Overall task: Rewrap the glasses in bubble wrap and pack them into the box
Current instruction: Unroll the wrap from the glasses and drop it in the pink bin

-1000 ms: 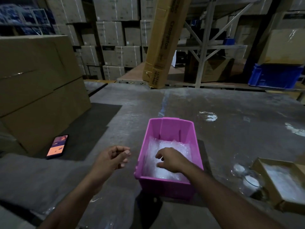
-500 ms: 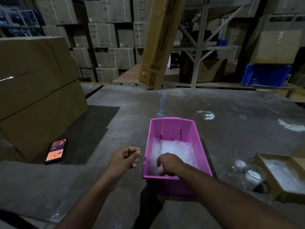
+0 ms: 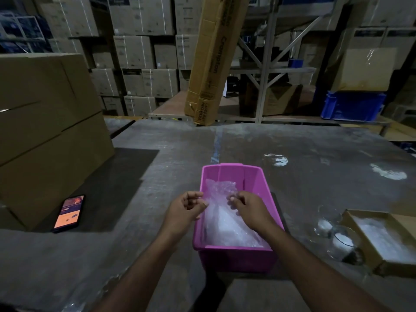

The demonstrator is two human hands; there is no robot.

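A pink plastic bin stands on the grey table in front of me, with clear bubble wrap inside it. My right hand pinches the top of a sheet and lifts it above the bin's rim. My left hand is at the sheet's left edge with curled fingers pinching it. Two clear glasses stand on the table to the right, beside an open cardboard box that holds white wrap.
A phone with a lit screen lies on the table at the left, in front of a stack of large cardboard cartons. A long carton leans beyond the table's far edge. Shelving and a blue crate stand behind.
My right hand has come up out of the bin, drawing a bubble wrap sheet with it. My left hand has moved right from beside the bin and taken the sheet's edge.
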